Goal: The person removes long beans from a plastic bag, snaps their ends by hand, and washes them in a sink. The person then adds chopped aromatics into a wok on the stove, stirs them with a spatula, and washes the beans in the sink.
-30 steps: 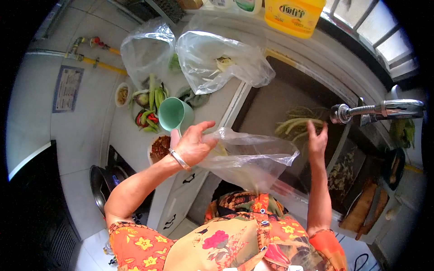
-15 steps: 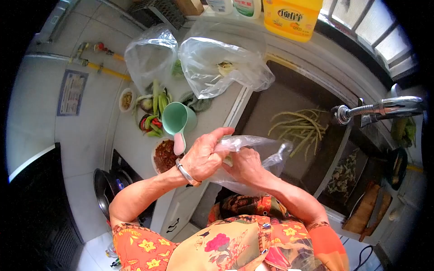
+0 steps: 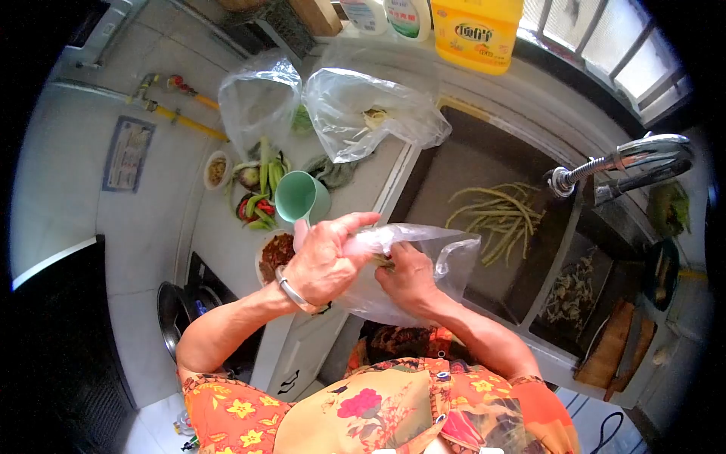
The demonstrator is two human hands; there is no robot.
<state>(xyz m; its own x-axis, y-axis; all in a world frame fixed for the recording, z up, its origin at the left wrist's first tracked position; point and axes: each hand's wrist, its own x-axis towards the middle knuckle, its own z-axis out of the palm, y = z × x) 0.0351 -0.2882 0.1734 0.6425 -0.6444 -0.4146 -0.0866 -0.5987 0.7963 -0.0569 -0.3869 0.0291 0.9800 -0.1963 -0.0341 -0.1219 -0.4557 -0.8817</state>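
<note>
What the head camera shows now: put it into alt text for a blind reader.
A person's left hand holds a clear plastic bag near a kitchen sink, with the right hand at the bag's mouth. Long green beans lie in the sink, and a mint-green cup stands on the counter to the left.

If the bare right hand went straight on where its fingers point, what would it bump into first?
Probably the crumpled, clear plastic bag, touching or just ahead of the right hand; the bare left hand seems next. Depth is hard to judge.
</note>
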